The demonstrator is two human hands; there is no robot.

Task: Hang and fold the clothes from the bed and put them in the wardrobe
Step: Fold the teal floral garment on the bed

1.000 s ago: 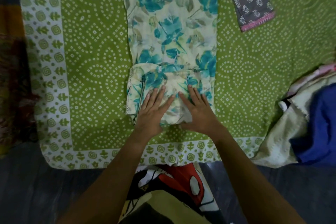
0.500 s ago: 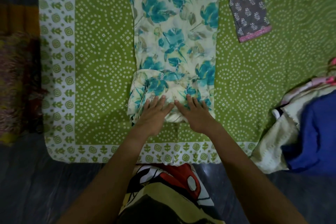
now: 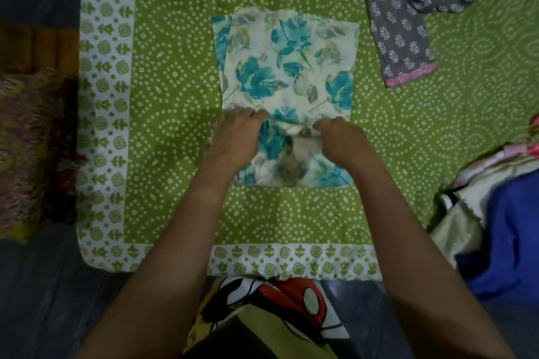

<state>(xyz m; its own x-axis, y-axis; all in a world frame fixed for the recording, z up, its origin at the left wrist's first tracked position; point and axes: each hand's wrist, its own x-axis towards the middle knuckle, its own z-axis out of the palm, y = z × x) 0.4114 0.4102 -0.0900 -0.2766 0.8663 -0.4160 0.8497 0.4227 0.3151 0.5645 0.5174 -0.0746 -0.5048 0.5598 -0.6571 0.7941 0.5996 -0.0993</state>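
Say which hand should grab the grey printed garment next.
Likely right. The right hand grips the floral garment on the side nearest the grey printed garment, which lies to the upper right; the left hand would have to reach across it.

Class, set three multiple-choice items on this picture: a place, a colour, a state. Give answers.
1. Where does the grey printed garment lie from the floral garment? A left; B right; C beneath it.
2. What colour is the bedspread? A green; B red; C black.
3. What are the left hand and right hand doing? A hanging idle; B gripping the floral garment; C holding a hanger.
Answers: B, it lies at upper right; A, green with white dots; B, fingers curl into the fabric.
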